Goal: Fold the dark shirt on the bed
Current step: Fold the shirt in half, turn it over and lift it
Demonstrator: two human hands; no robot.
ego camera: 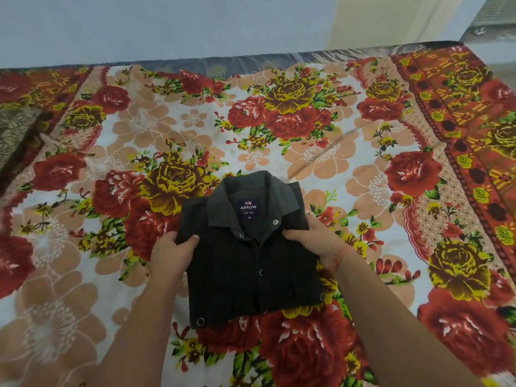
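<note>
Nearly done: the dark shirt lies folded compact between the left hand and right hand, thumbs pinching its edges (only squaring remains).

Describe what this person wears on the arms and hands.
Both forearms are bare, with no sleeves in view. The right hand has a thin red-orange thread tied round its wrist. The left hand shows no glove, ring or watch.

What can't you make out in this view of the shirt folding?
Head view: dark shirt sleeves, hidden inside the fold.
Head view: left hand and right hand fingers, tucked under the shirt's edges.
Head view: patterned cloth, cut off by the left edge.
</note>
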